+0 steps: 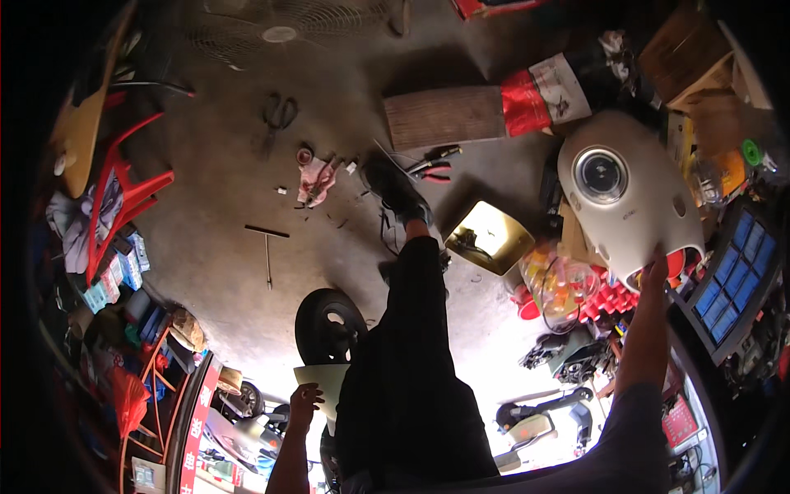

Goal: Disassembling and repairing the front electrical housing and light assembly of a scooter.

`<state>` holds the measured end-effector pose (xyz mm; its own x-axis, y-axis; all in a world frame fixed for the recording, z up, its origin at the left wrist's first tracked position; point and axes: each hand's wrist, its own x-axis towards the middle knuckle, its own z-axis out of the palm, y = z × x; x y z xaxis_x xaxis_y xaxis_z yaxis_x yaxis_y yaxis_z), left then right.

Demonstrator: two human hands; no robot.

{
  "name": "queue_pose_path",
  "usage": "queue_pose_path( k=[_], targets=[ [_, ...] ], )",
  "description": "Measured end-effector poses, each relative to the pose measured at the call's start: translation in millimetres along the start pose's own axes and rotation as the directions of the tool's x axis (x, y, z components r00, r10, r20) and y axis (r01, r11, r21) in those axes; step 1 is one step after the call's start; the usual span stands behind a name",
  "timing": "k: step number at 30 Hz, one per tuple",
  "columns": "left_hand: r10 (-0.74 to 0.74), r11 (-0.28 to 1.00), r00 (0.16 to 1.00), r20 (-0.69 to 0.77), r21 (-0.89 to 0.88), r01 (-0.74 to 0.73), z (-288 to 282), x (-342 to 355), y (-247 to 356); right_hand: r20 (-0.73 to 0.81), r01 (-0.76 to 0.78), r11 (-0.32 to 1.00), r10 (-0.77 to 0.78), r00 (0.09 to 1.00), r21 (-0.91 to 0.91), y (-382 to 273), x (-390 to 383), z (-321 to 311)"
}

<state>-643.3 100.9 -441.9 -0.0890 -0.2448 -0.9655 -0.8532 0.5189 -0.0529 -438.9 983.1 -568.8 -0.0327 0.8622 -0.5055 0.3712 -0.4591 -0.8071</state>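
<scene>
My right hand (655, 272) grips the lower rim of a beige scooter body panel (617, 222) with a round lamp at the right. My left hand (306, 397) is low, loosely curved with fingers apart, in front of a cream part (317, 375); I cannot tell whether they touch. My shoe (391, 189) stands near pliers (432, 169), scissors (280, 114), a pink rag (317, 177) and a T-handled tool (267, 255). A small cream tray (490, 235) holds dark pieces.
Behind lie a wooden board (436, 115), a red bag (527, 107) and a fan (280, 33). A red chair (132, 189) and clutter line the left. Cardboard boxes (691, 58) and a blue organiser (732, 272) sit right. A wheel (313, 321) and scooters (527, 428) are low in view.
</scene>
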Motion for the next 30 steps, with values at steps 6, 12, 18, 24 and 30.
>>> queue_pose_path(
  k=[6, 12, 18, 24, 30],
  targets=[
    [0.092, 0.991, 0.996, 0.000, -0.098, -0.092, -12, -34, 16, 0.241, 0.222, 0.972, -0.199, 0.950, -0.072, -57, -68, 31],
    [0.148, 0.905, 0.989, -0.027, -0.399, -0.146, -26, -58, -26, 0.219, 0.329, 0.795, -0.250, 0.943, -0.509, -155, -188, 29],
    [0.282, 0.689, 0.952, -0.122, -0.664, -0.289, -11, -60, -50, 0.482, 0.346, 0.854, -0.130, 0.866, -0.390, -285, -364, 111],
    [0.458, 0.581, 0.797, -0.394, -0.546, -0.604, -12, -126, 5, 0.915, 0.828, 0.524, -0.203, 0.349, -0.199, -352, -518, 255],
    [0.000, 0.215, 0.665, -0.746, -0.650, -0.729, -57, -207, 17, 0.954, 0.412, 0.862, 0.249, 0.169, -0.297, -345, -639, 404]
  ],
)
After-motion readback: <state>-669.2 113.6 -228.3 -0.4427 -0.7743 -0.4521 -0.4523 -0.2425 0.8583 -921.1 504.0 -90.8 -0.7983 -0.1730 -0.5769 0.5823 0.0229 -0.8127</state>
